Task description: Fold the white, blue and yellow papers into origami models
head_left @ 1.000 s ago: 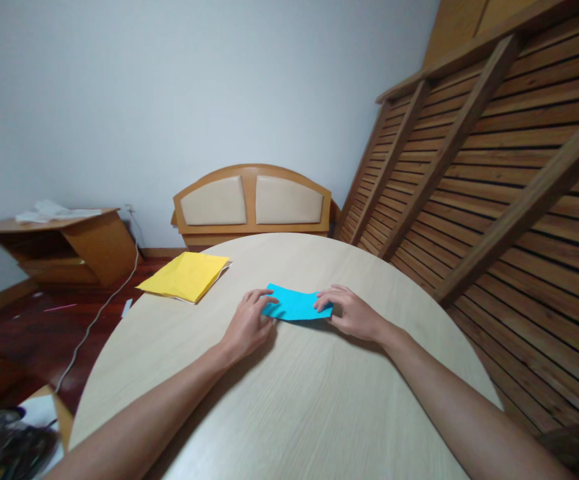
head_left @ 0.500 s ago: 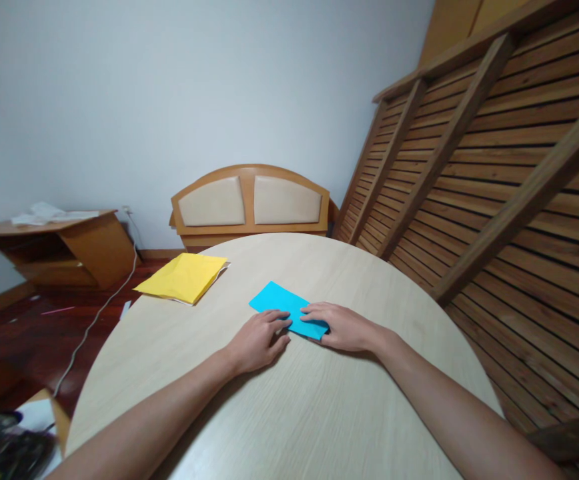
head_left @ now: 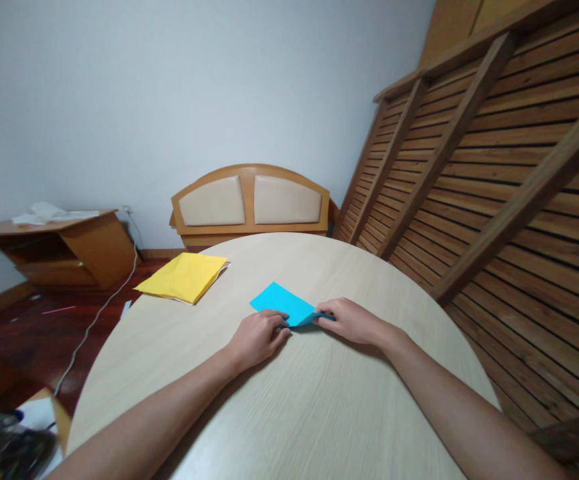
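A folded sheet of blue paper [head_left: 282, 301] lies in the middle of the round table [head_left: 289, 413]. My left hand [head_left: 260, 339] is closed at its near left edge, fingers on top and thumb at the front. My right hand [head_left: 349, 320] pinches the right end of the paper and holds that corner bent up off the table. Part of the near edge is hidden behind the left fingers.
A stack of yellow paper [head_left: 185, 277] sits at the table's left edge. Tall wooden slats [head_left: 509, 200] lean on the right. Beyond the table stands a headboard [head_left: 252, 200]; a low cabinet [head_left: 84, 253] with papers is at the left.
My right hand has gone from resting on the blue paper to pinching its right end, which has lifted and bent. My left hand has stayed nearly in place.
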Available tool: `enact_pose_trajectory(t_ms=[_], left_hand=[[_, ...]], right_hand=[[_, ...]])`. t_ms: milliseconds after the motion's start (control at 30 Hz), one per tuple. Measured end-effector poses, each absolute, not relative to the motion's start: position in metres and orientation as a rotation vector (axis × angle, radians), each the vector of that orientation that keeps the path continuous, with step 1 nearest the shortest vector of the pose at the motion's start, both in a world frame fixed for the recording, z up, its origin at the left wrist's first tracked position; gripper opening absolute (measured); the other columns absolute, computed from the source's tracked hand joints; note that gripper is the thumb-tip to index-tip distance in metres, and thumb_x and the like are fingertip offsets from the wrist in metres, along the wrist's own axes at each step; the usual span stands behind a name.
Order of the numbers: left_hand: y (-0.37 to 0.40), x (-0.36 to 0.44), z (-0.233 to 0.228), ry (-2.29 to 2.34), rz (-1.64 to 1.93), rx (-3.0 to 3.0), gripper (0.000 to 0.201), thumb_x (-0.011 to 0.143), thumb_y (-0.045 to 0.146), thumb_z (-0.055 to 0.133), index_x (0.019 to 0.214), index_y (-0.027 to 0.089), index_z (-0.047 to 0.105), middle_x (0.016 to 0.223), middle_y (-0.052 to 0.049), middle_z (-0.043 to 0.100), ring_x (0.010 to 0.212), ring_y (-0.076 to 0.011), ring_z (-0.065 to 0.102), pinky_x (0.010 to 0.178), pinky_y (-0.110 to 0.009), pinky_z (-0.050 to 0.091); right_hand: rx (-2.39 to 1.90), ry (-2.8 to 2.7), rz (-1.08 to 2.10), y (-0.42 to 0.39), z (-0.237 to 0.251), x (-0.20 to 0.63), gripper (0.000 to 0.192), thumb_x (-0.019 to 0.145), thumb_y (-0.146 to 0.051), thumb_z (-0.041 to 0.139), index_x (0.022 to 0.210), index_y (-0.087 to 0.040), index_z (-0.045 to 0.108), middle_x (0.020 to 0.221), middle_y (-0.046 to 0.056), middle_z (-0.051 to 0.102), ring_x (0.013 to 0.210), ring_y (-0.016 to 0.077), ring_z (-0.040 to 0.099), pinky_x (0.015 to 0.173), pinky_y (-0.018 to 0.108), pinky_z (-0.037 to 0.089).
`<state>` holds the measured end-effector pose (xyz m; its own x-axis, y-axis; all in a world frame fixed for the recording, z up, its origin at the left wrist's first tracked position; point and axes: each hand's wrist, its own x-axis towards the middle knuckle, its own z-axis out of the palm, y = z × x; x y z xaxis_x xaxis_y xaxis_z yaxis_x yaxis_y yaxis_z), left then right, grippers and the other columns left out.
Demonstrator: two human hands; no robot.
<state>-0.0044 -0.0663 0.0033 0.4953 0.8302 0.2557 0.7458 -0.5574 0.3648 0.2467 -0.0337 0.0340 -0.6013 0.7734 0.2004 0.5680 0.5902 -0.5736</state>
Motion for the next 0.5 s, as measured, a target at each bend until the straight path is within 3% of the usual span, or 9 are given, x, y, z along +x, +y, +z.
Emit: enact_pose_trajectory(t_ms=[233, 367, 500], left_hand=[[-0.061, -0.005, 0.0, 1.39, 0.702, 2.485, 0.025, 0.096, 0.032, 0.047, 0.092, 0.021, 0.069, 0.097, -0.009, 0.071, 0.094, -0.0245, 0.061, 0.084, -0.037, 0.049], [-0.06, -0.004, 0.0, 1.445, 0.738, 2.49, 0.022, 0.094, 0.03, 0.049, 0.087, 0.019, 0.067, 0.092, -0.01, 0.068, 0.091, -0.0248, 0.058, 0.083, -0.038, 0.047], [-0.061, -0.003, -0.001, 1.517, 0.695, 2.493, 0.015, 0.092, 0.028, 0.053, 0.092, 0.018, 0.064, 0.094, -0.01, 0.067, 0.089, -0.0246, 0.059, 0.079, -0.037, 0.048]], right_hand=[[-1.153, -2.302, 0.625, -0.027, 0.023, 0.247, 0.022, 0.095, -0.036, 0.053, 0.101, -0.02, 0.067, 0.085, 0.004, 0.072, 0.074, 0.0188, 0.063, 0.064, 0.027, 0.042], [-1.264, -2.266, 0.524, -0.024, 0.016, 0.24, 0.021, 0.096, -0.034, 0.049, 0.105, -0.02, 0.063, 0.078, 0.003, 0.07, 0.07, 0.0178, 0.063, 0.062, 0.026, 0.039], [-1.349, -2.254, 0.432, -0.02, 0.01, 0.235, 0.023, 0.096, -0.032, 0.05, 0.113, -0.021, 0.061, 0.088, 0.005, 0.072, 0.081, 0.02, 0.066, 0.07, 0.027, 0.041]])
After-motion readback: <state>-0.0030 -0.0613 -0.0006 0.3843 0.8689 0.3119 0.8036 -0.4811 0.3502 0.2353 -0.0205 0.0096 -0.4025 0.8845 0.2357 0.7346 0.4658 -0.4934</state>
